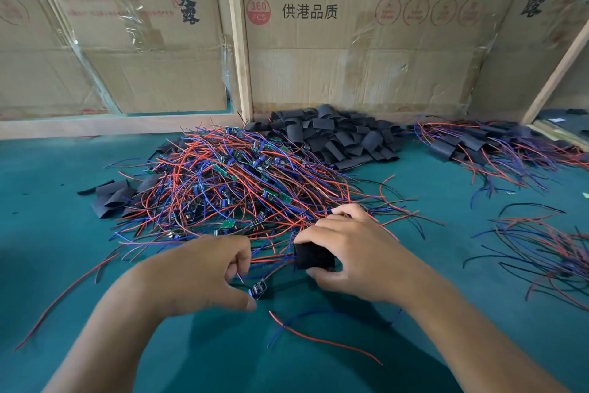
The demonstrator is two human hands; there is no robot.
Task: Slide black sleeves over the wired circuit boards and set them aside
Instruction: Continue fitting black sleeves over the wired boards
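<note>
My left hand [204,274] pinches a small circuit board [257,291] between thumb and curled fingers, its red and blue wires [306,333] trailing toward me over the green mat. My right hand [353,252] grips a black sleeve [314,256] between thumb and fingers, just right of the board, a short gap apart. Behind both hands lies a big tangled heap of wired boards [242,182]. A pile of loose black sleeves [338,137] sits behind that, against the cardboard.
A heap of sleeved boards [484,145] lies at the far right, and another bundle of wires [541,252] at the right edge. A few flat sleeves [111,196] lie left of the tangle. Cardboard walls [366,51] with wooden posts close the back.
</note>
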